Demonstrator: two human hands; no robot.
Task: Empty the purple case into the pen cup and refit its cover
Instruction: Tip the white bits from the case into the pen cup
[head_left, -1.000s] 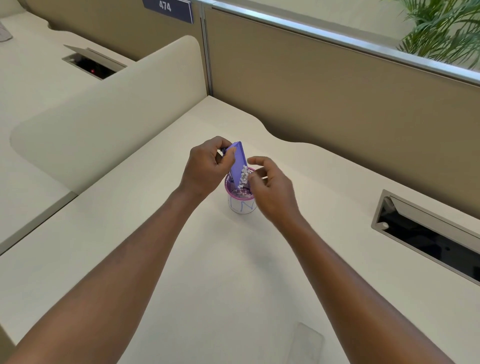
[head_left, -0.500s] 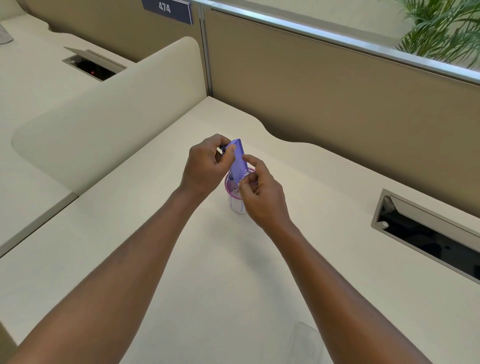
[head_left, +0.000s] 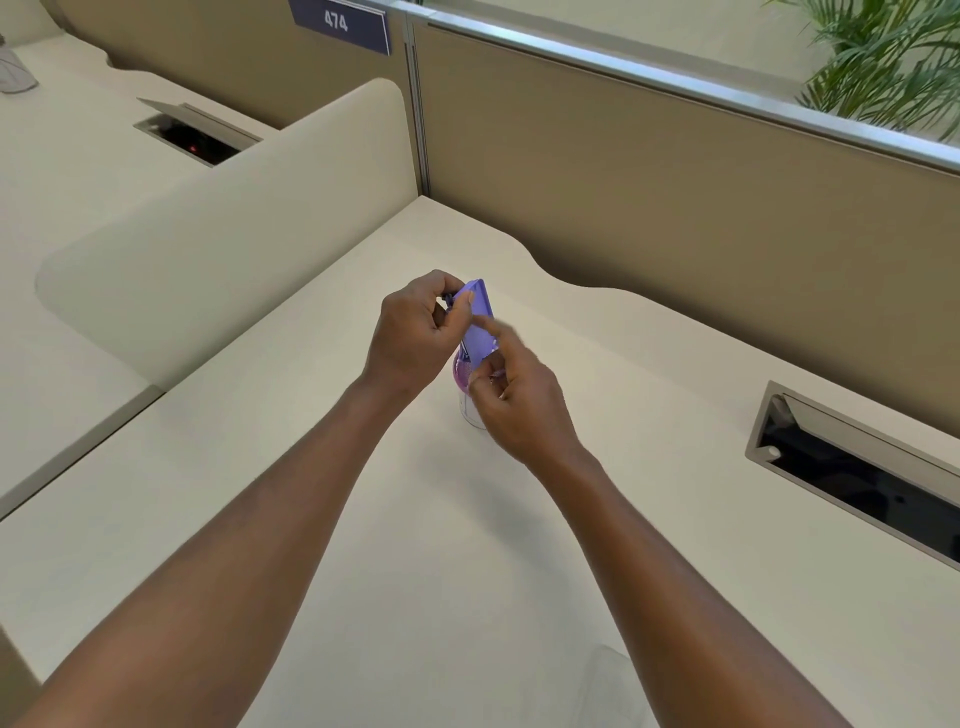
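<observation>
Near the bottom edge of the frame, right of centre, a faint clear sheet lies flat on the desk; it may be the cover, though it is too pale to be sure.

At the centre of the frame the right hand is partly curled, forefinger stretched onto the face of the purple case. Whether it pinches anything I cannot tell; the fingers are blurred.

The left hand grasps the case's upper end, thumb on its edge, holding it steeply tilted with its lower end over the pink-rimmed pen cup.

To empty it well, I judge, keep that lower end inside the rim and tap or sweep the face gently, so nothing spills onto the desk.

The case rises above and just beyond the cup.
</observation>
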